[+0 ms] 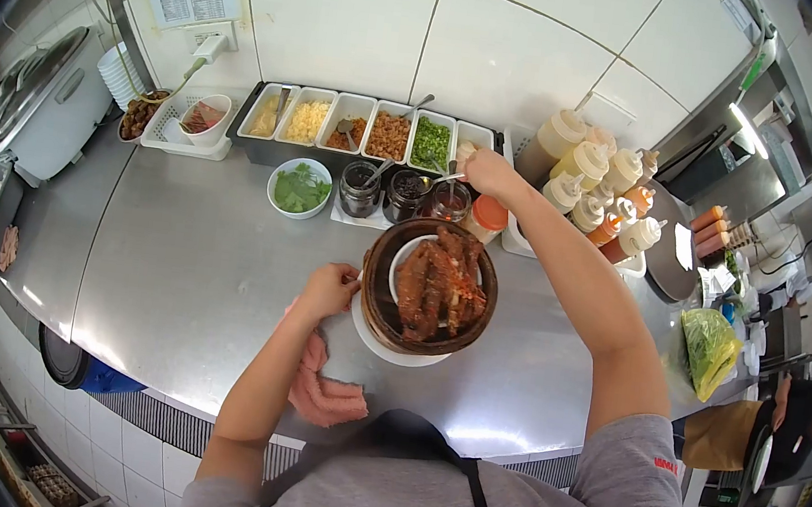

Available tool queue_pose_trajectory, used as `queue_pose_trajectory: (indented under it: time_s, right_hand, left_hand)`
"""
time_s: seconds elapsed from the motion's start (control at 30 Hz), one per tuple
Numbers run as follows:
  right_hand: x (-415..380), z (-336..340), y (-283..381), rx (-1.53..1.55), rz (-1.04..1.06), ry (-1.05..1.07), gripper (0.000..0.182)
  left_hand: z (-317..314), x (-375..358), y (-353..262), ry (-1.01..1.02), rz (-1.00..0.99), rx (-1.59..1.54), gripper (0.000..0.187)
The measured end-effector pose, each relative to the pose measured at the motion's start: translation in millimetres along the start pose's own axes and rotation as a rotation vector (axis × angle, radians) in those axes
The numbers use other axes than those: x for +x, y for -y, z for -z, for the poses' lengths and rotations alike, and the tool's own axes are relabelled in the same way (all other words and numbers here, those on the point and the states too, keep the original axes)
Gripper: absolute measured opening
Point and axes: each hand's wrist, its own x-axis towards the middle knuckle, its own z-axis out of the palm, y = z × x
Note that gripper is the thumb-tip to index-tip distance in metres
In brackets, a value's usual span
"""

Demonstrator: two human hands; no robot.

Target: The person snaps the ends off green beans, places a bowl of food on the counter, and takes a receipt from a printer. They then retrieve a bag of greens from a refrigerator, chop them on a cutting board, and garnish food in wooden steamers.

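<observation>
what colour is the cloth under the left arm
Pink; the cloth shows in the head view, on the steel counter.

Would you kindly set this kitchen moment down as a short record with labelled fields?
setting: steel counter against a white tiled wall
left hand: on the rim of a bamboo steamer
steamer contents: reddish-brown pieces on a white dish, steamer on a white plate
right hand: reaching to the row of topping trays, by a spoon handle; grip unclear
nearby: bowl of green leaves, three dark jars, squeeze bottles, pink cloth
</observation>
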Motion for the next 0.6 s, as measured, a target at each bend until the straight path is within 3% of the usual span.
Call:
queue_pose_trajectory:
  time_s: [0.1,0.17,0.27,0.33,0.47,0.57,0.6]
  right_hand:
    - [-3.3,-5.7,-7.0,0.107,-0.066,-0.048,0.019]
    - [-5.1,-14.7,-6.7,0.201,-0.123,-0.096,0.019]
    - [-5.5,-29.3,-10.4,0.183,-0.100,-0.122,0.020]
    - [-4.2,-37.5,-11.2,0.478,-0.274,-0.121,0.020]
    - [-11.8,-37.1,-14.9,0.309,-0.237,-0.003,0.020]
    - [-20.9,-29.2,-6.4,0.698,-0.340,-0.132,0.018]
    - [-22.5,-23.0,-4.0,0.898,-0.485,-0.042,0.017]
  left_hand:
    - [18.5,-6.4,-13.1,-0.074,-0.029,0.205,0.020]
    - [27.2,-7.4,-13.0,-0.271,-0.193,0.180,0.022]
    - [40.6,-26.9,-42.2,-0.307,-0.098,0.032,0.021]
    - [45.9,-39.7,-53.6,-0.323,-0.103,0.015,0.021]
    - [47.1,-47.1,-53.8,-0.333,-0.132,0.002,0.020]
    - [44.8,-46.2,-53.1,-0.313,-0.144,-0.015,0.020]
    - [44.1,-46.2,-54.1,-0.309,-0.146,-0.017,0.020]
